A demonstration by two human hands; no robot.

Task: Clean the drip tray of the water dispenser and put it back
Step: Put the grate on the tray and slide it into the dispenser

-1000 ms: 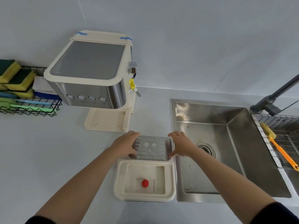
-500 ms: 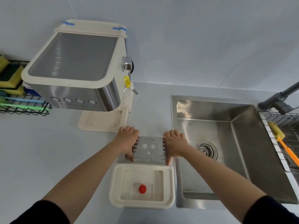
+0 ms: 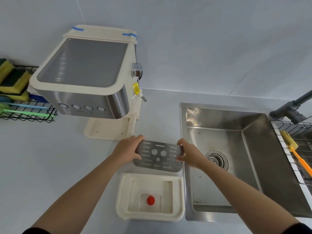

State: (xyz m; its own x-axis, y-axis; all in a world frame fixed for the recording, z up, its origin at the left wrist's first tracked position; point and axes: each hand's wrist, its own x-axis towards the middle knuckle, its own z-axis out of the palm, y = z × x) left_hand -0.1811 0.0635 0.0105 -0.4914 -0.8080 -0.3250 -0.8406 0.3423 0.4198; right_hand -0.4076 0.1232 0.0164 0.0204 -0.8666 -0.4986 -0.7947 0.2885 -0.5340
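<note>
A cream plastic drip tray [image 3: 124,196] with a red float [image 3: 150,200] in its well sits on the counter near the front edge, beside the sink. Just beyond it I hold the perforated metal grate [image 3: 158,156] by its two short ends: my left hand [image 3: 127,149] grips the left end, my right hand [image 3: 190,153] the right end. The grate is tilted, its near edge low over the counter. The water dispenser [image 3: 84,78], cream and steel, stands at the back left with its base plate [image 3: 108,130] bare.
A steel sink [image 3: 233,149] with a drain lies to the right. A dark faucet [image 3: 290,108] and a wire rack holding a yellow-orange brush [image 3: 293,149] are at far right. A black wire basket [image 3: 25,114] with sponges sits at far left.
Both hands have kept hold of the grate, which is now raised and tilted, clear of the drip tray. The camera view has shifted, bringing the dispenser more to the centre.
</note>
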